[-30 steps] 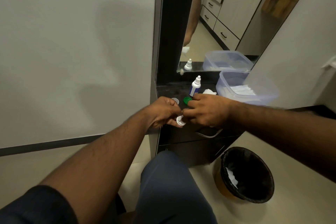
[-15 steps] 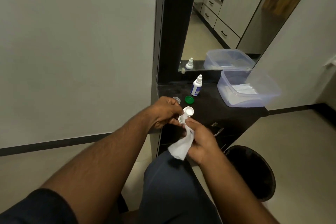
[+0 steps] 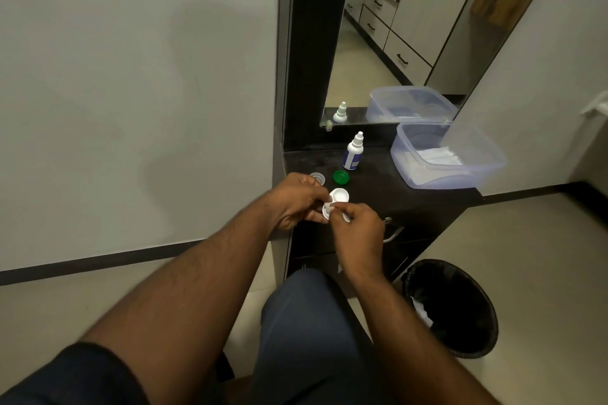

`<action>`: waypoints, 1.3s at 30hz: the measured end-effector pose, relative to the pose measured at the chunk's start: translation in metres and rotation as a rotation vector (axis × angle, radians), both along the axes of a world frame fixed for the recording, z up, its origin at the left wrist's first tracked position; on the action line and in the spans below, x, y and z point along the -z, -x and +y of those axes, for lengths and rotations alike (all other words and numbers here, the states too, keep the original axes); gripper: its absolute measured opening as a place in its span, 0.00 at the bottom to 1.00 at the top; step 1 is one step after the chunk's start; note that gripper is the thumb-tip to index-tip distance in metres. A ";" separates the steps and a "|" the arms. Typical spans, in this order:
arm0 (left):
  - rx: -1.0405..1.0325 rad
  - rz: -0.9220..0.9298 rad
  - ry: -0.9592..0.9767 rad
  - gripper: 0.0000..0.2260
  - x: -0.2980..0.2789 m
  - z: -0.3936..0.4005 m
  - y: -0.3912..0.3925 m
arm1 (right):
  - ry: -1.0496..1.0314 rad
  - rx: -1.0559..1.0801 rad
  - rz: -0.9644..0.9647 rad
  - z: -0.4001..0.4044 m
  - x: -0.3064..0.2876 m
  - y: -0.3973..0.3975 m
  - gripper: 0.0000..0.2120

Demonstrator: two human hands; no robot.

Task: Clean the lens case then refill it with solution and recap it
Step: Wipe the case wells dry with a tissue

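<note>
My left hand [image 3: 297,200] grips the white lens case [image 3: 339,197] at its near well, just above the front edge of the dark cabinet top [image 3: 378,181]. My right hand [image 3: 360,233] pinches a white tissue [image 3: 332,208] and presses it into the near well; most of the tissue is hidden inside the hand. The far well of the case is uncovered. A green cap [image 3: 341,176] and a clear cap [image 3: 317,178] lie on the cabinet top behind the case. The solution bottle [image 3: 353,154] stands upright further back, near the mirror.
A clear plastic box [image 3: 460,174] with white tissues sits at the right of the cabinet top. A black-lined bin [image 3: 450,306] stands on the floor to the right of my knee. A mirror [image 3: 394,26] rises behind the cabinet, a wall on the left.
My right hand took a tissue, drew back toward me, then rose to the case; the hanging tissue is now bunched in the fingers at the near well. The left hand stayed in place.
</note>
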State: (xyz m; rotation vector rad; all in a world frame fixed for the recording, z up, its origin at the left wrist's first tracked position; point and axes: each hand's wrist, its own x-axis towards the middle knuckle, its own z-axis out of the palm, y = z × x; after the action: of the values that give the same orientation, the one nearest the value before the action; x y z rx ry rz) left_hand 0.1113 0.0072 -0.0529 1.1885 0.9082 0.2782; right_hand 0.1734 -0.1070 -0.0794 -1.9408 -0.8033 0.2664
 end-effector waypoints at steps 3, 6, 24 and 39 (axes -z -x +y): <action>-0.007 0.009 -0.031 0.07 0.001 -0.001 -0.001 | 0.024 -0.034 -0.016 0.003 0.001 -0.001 0.10; -0.003 0.021 -0.056 0.08 0.000 -0.001 -0.001 | 0.117 -0.170 -0.074 0.000 -0.003 -0.008 0.11; 0.051 0.031 -0.085 0.08 -0.002 -0.002 0.000 | 0.475 -0.721 -0.826 0.006 -0.046 -0.042 0.10; 0.017 0.025 -0.048 0.07 -0.003 -0.002 -0.001 | 0.380 -0.432 -0.176 0.008 -0.049 -0.038 0.09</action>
State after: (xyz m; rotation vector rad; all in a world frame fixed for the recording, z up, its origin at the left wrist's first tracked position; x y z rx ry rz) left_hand 0.1121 0.0049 -0.0504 1.2462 0.9166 0.2736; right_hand 0.2111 -0.0990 -0.0305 -2.1441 -1.3705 0.5446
